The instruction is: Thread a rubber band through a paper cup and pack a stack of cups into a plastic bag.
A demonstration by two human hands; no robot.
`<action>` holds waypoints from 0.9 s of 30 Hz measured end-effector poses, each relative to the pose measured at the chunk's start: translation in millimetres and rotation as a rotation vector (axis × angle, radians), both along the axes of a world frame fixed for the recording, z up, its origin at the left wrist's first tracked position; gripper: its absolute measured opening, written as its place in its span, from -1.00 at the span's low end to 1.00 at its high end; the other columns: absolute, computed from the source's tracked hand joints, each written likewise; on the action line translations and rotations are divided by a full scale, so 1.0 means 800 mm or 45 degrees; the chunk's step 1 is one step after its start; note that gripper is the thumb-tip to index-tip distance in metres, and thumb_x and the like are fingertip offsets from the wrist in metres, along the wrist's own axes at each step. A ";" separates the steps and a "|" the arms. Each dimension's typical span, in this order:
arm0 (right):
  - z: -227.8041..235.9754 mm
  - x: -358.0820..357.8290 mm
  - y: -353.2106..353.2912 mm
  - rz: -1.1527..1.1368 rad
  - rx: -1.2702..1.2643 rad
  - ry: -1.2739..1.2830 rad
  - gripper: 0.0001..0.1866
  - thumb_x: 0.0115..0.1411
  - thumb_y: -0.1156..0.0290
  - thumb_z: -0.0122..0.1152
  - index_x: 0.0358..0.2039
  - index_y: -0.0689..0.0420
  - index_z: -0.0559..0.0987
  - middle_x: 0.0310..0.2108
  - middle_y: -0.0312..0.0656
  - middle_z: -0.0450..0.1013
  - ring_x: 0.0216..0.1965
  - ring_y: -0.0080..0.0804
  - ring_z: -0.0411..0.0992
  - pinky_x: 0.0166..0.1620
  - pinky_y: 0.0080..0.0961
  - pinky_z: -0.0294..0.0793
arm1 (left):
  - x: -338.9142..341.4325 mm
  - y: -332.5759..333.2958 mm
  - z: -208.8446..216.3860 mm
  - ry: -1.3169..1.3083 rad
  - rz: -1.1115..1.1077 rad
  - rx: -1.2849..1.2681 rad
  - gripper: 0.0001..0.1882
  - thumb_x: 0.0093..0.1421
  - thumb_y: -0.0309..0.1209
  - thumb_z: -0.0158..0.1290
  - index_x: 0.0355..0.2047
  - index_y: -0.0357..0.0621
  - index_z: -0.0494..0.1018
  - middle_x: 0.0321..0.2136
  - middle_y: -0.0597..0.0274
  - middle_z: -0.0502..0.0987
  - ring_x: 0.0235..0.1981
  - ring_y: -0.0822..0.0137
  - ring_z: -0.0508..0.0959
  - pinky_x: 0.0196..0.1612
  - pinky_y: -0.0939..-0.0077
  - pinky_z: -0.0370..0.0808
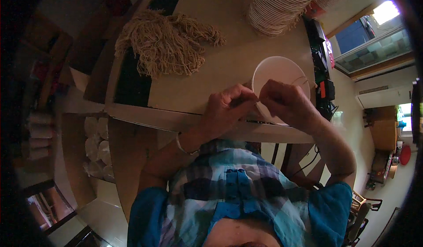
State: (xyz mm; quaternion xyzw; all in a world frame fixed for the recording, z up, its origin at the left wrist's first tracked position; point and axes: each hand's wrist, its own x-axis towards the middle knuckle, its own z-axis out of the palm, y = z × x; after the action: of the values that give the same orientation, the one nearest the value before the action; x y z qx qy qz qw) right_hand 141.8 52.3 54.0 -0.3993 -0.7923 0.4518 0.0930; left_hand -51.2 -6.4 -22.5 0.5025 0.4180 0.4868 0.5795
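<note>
Large beige flat worktable [229, 57] fills the middle of the view, its near edge running just in front of the person's chest. Far left on the table lies a big tangled bundle of tan fibre strings [165, 40], loose ends spreading toward the right. Far right on the table sits a tall leaning stack of white paper bowls [282, 4], rims ribbed one over another. Left of the table, lower down, an open brown cardboard box with rows of white round pieces [97, 145]. Right of the table edge, a dark device with red and green parts [324, 66], cables hanging below it. On the table near right lies a single white round paper bowl [280, 73], open side up, partly covered by the hands. Left hand [227, 108] is at the near-left rim of the bowl, fingers curled narrow, thumb and forefinger pinched together. Right hand [284, 101] is over the near part of the bowl, fingers also closed narrow in a pinch, tips meeting the left hand's tips. Something thin is pinched between the two hands, too small to tell what; a thin line shows arcing inside the bowl. A thin pale bangle [184, 146] sits on the left wrist.
</note>
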 end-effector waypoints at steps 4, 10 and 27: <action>0.003 -0.001 0.000 -0.015 -0.045 -0.004 -0.97 0.22 0.56 0.06 -0.31 0.22 0.45 -0.44 -0.32 0.35 -0.46 -0.64 0.34 -0.39 -0.67 0.37 | -0.001 -0.001 -0.010 -0.139 -0.025 -0.023 -0.87 0.22 -0.48 0.08 -0.23 -0.21 0.49 -0.45 0.34 0.55 -0.50 0.60 0.49 -0.45 0.66 0.47; 0.005 -0.002 0.000 0.023 0.038 -0.007 -0.96 0.23 0.56 0.05 -0.30 0.22 0.45 -0.45 -0.30 0.36 -0.46 -0.66 0.35 -0.39 -0.67 0.37 | 0.000 0.000 0.003 -0.096 0.037 -0.018 -0.90 0.23 -0.48 0.06 -0.24 -0.21 0.47 -0.42 0.35 0.54 -0.47 0.60 0.50 -0.41 0.69 0.49; 0.010 -0.011 -0.004 -0.012 0.121 -0.103 -0.90 0.15 0.47 0.17 -0.32 0.15 0.47 -0.57 -0.24 0.37 -0.56 -0.60 0.28 -0.48 -0.55 0.30 | 0.001 0.001 0.008 0.006 0.030 0.054 -0.86 0.24 -0.42 0.08 -0.23 -0.20 0.46 -0.37 0.31 0.56 -0.38 0.59 0.54 -0.36 0.64 0.54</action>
State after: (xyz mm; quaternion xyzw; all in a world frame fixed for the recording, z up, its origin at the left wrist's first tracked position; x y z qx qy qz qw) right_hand 132.8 49.3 62.0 -0.4162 -0.8140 0.3968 0.0819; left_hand -50.8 -6.0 -15.8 0.5106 0.4149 0.5013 0.5621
